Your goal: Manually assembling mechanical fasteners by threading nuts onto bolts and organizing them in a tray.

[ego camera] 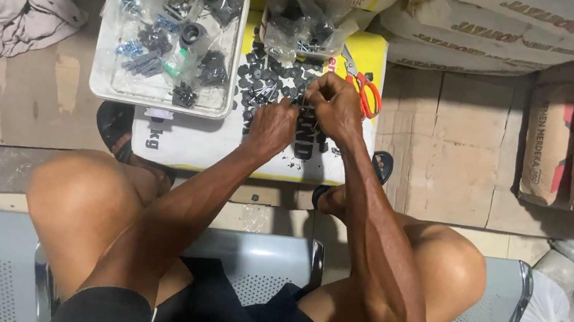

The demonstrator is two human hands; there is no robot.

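Pinching small dark parts [270, 79], left hand [273, 126], right hand [336, 103], white tray [100, 85] just left, scissors [366, 92] right

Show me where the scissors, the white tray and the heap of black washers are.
scissors [366, 93], head view, on the orange handles.
white tray [103, 34], head view, on its left rim.
black washers [263, 80], head view, on the middle of the heap, left of the hands.
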